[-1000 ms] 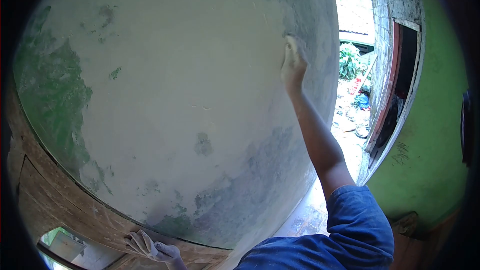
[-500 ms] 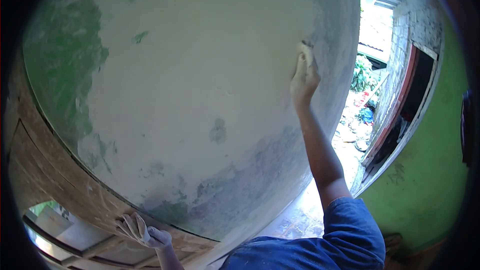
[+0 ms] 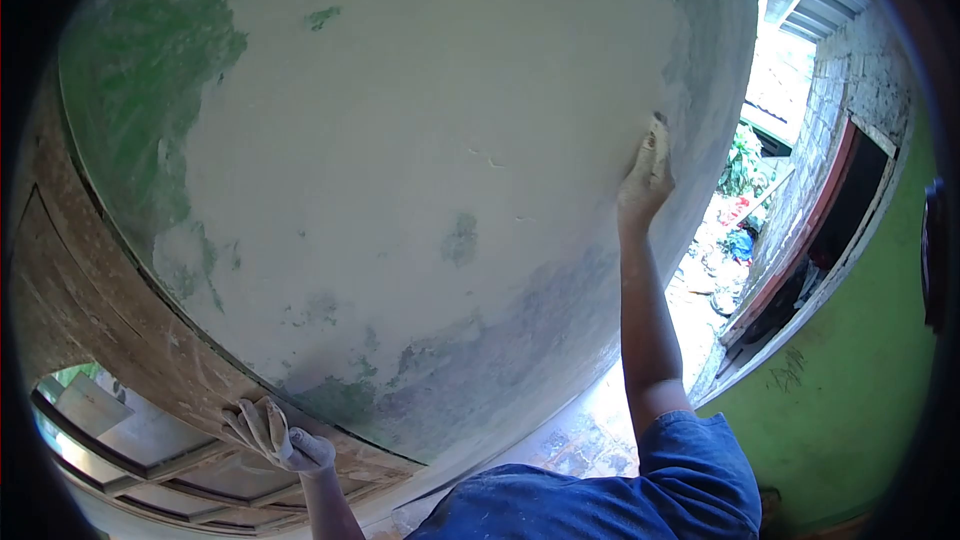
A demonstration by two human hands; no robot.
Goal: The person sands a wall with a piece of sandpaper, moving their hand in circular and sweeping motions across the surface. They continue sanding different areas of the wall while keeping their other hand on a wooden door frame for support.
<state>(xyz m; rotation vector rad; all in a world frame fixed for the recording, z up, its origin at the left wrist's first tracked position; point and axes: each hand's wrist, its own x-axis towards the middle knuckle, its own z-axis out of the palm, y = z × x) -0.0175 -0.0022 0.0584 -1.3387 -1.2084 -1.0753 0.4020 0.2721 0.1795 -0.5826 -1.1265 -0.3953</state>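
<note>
A large wall panel point(image 3: 400, 140), coated in pale grey-white with green and darker patches, fills the middle of the view. My right hand point(image 3: 647, 175), dusted white, presses against it near the right edge, fingers closed round something small with a dark tip that I cannot make out. At the lower left, my left hand point(image 3: 278, 437) is also powdery white. Its fingers are spread against the brown wooden frame point(image 3: 150, 325) beside the panel's lower left edge, with nothing visible in it.
Framed glass panes point(image 3: 150, 435) are at the lower left. On the right, a bright opening shows plants point(image 3: 741, 160) and scattered rubble point(image 3: 700, 270). Beyond it are a dark doorway point(image 3: 840, 210) with a red-brown frame and a green wall point(image 3: 850, 390).
My right hand has shifted right and slightly down relative to the view, still at the panel. The view has turned a little, and my left hand remains on the wood.
</note>
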